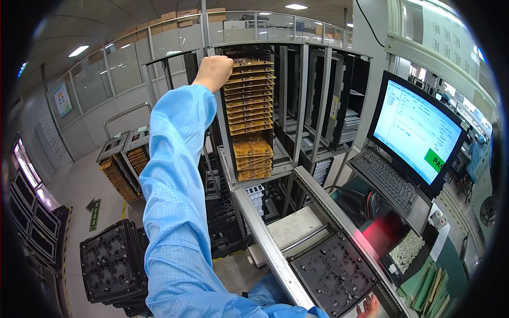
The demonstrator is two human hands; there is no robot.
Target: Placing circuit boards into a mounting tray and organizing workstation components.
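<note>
My left hand (214,73) is raised at the upper left edge of a tall rack (229,155), its fingers closed. Whatever it grips is hidden behind the fist. Stacked in the rack are several orange-brown circuit boards (249,114), spaced apart above and closer together below. Low at the right, my right hand (369,307) shows only in part, its fingers apart. It is beside the near right corner of a black fixture tray (334,273) with small clips and pins, which lies between metal conveyor rails (273,254).
A monitor (419,132) and keyboard (384,180) stand at the right, above a handheld scanner (366,204) casting red light. A box of small white parts (407,250) is nearby. Black trays (114,259) are stacked at lower left, with board racks (119,164) behind them.
</note>
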